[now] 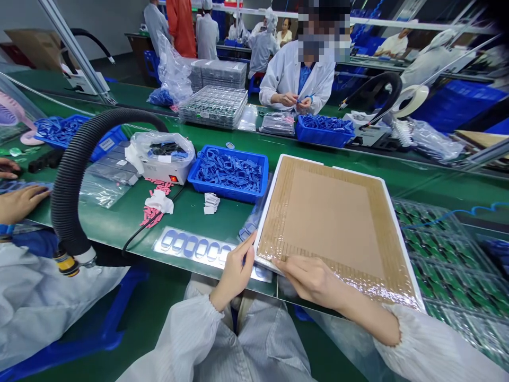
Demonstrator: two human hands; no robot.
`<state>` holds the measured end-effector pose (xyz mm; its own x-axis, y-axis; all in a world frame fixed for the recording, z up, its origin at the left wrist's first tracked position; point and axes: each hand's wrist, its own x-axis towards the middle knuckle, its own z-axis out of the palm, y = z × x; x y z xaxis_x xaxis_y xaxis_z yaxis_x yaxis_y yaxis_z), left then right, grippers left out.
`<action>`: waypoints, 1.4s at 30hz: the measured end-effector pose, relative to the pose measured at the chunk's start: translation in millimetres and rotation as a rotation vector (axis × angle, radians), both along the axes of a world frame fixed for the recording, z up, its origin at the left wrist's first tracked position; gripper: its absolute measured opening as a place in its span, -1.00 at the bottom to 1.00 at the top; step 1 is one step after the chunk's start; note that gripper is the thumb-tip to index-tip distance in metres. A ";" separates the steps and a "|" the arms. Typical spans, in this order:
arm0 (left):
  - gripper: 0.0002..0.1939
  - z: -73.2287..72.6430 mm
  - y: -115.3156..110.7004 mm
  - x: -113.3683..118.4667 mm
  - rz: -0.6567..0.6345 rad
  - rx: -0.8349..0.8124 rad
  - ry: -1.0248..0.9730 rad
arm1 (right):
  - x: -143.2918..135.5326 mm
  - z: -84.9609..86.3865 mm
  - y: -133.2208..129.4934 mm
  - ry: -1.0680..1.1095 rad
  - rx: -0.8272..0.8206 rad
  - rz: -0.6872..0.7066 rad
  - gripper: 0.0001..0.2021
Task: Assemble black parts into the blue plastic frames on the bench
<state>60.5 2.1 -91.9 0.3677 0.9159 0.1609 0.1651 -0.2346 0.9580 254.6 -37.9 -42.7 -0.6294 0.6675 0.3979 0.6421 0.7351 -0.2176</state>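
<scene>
Item 1: cardboard panel [334, 212], brown, faced with shiny clear film and edged in white; it lies tilted to your view on the green desk [111, 225], right of your lap, its near side at the desk's front edge.

Item 2: your left hand [237, 267], at the panel's near left corner. The fingers are bent against the edge; you cannot tell from this view whether they grasp it or only rest there.

Item 3: your right hand [312, 276], at the panel's near edge, just beside the left. The fingers are curled, tips on the filmed edge; whether they pinch it cannot be told, the underside being hidden.

Item 4: clear strip [191, 245] carrying a row of blue-grey frames, flat along the desk's front, running beneath your left hand.

Item 5: blue bin [222, 191], left of the panel, filled with small blue plastic parts [230, 170].

Item 6: stack of white labels [211, 202], fanned, in front of the bin.

Item 7: white box [165, 172] with a lit red switch, left of the bin; pink strips [149, 215] and a crumpled tissue [159, 201] before it.

Item 8: clear trays [433, 249] of green pieces, right of the panel.

Item 9: co-worker [294, 69] in white, across the desk from you.
</scene>
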 end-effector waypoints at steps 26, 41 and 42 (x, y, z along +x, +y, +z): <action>-0.56 -2.3 0.9 -1.2 -0.008 -0.024 0.019 | 102.4 67.2 -60.9 -0.047 -0.144 -0.342 -0.83; -0.57 -6.8 4.3 -2.6 -0.006 -0.003 0.030 | 100.2 61.0 -73.1 0.102 0.058 -0.522 -0.81; -0.57 -6.8 4.2 -2.8 -0.007 -0.006 0.025 | 92.6 59.8 -66.6 0.114 0.021 -0.481 -0.81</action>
<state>57.7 6.2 -98.7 0.3777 0.9143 0.1463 0.1876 -0.2302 0.9549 347.2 -104.6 17.1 -0.2037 0.8626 0.4630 0.8824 0.3666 -0.2948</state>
